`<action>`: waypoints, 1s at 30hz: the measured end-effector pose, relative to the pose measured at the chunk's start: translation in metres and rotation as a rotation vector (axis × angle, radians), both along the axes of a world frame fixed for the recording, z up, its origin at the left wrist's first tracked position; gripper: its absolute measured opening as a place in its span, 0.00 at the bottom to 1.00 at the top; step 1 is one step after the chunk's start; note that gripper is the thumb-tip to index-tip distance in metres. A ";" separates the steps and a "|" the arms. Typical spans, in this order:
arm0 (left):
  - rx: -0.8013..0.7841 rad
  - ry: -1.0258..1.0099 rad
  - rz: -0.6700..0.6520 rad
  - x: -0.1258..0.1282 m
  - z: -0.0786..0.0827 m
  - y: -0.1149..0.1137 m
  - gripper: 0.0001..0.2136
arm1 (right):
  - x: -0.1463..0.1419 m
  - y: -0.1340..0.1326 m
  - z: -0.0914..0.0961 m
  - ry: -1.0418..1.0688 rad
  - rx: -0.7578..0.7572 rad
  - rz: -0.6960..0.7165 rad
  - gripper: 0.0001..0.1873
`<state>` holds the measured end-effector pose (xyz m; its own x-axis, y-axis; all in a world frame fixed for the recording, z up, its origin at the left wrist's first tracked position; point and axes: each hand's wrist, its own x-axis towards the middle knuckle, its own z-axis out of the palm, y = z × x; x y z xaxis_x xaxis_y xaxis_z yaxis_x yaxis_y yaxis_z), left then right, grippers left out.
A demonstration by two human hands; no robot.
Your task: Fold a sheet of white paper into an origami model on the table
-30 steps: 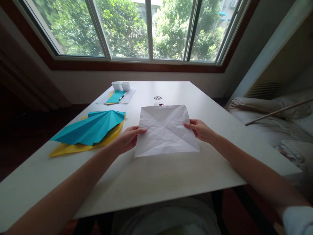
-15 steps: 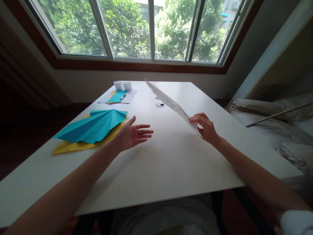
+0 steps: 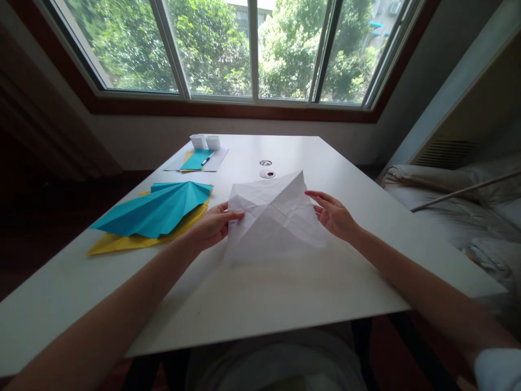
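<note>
A creased white paper sheet [image 3: 273, 220] hovers just above the white table [image 3: 285, 293], held between both hands. My left hand [image 3: 210, 227] pinches its left edge with thumb on top. My right hand [image 3: 332, 214] is at the sheet's right edge, fingers stretched out along it and apart; whether it grips the paper I cannot make out. The sheet bulges along its fold lines, its far corner raised.
A folded teal paper [image 3: 157, 209] lies on a yellow sheet [image 3: 122, 243] at the left. Further back are two small white cups [image 3: 205, 142], a teal sheet with a pen [image 3: 206, 158] and two small round things [image 3: 266, 174]. A bed [image 3: 459, 206] stands to the right.
The sheet was flat in both hands, then my left hand let go and my right hand flipped it up edge-on. Now my left hand holds it again, turned over.
</note>
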<state>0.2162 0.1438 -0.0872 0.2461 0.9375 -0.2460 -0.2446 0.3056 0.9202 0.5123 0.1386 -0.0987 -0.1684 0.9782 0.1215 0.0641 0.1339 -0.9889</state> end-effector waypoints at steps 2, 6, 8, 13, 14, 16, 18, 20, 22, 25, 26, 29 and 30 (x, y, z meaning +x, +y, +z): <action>0.046 -0.004 0.042 0.002 -0.001 0.000 0.18 | -0.001 0.000 0.001 0.207 -0.167 0.096 0.20; 0.107 0.019 0.077 0.003 -0.001 -0.004 0.31 | -0.001 -0.003 0.003 0.288 -0.231 0.238 0.22; 0.160 0.011 0.067 0.004 0.000 -0.006 0.41 | -0.001 -0.005 0.003 0.256 -0.247 0.293 0.26; 0.218 -0.011 0.050 0.005 -0.001 -0.007 0.36 | -0.003 -0.004 0.001 0.228 -0.247 0.238 0.22; 0.195 0.002 0.048 0.005 -0.002 -0.006 0.30 | -0.003 -0.003 0.000 0.232 -0.240 0.207 0.20; 0.141 0.036 0.033 0.004 -0.002 -0.005 0.20 | -0.003 -0.003 0.000 0.232 -0.229 0.162 0.17; 0.105 0.071 0.002 0.004 -0.001 -0.006 0.18 | -0.003 -0.003 0.000 0.222 -0.216 0.155 0.18; 0.103 0.102 -0.029 0.006 -0.001 -0.009 0.20 | -0.004 -0.005 0.001 0.212 -0.196 0.160 0.19; 0.123 0.128 -0.036 0.008 -0.001 -0.011 0.21 | -0.006 -0.007 0.000 0.194 -0.173 0.146 0.20; 0.162 0.158 -0.011 0.010 -0.005 -0.012 0.21 | -0.008 -0.008 -0.002 0.161 -0.156 0.103 0.20; 0.177 0.168 0.003 0.011 -0.006 -0.012 0.21 | -0.009 -0.009 -0.004 0.160 -0.150 0.091 0.19; 0.250 0.199 0.057 0.013 -0.011 -0.011 0.17 | -0.010 -0.008 -0.007 0.181 -0.139 0.065 0.16; 0.272 0.207 0.070 0.013 -0.012 -0.010 0.16 | -0.011 -0.009 -0.007 0.188 -0.137 0.060 0.16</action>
